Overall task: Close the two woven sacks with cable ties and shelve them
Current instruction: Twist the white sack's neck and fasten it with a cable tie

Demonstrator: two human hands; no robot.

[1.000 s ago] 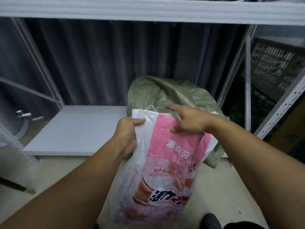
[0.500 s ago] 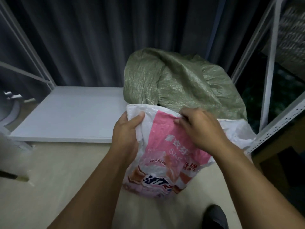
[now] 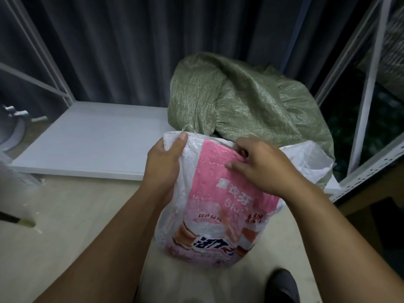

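The person holds the pink sack (image 3: pixel 220 193) in front of the white shelf (image 3: pixel 91 145), near its right end. The left hand (image 3: pixel 166 162) grips the sack's top corner, with the thumb folded over the edge. The right hand (image 3: pixel 262 167) pinches the top edge further along with curled fingers. The green sack (image 3: pixel 251 101) lies slumped on the shelf at its right end, just behind the pink one. I can't see a cable tie anywhere. I think the job now is to bunch the pink sack's mouth shut. It would help to bring both hands together, squeeze the top into one tight neck, and leave some spare cloth above for the tie.
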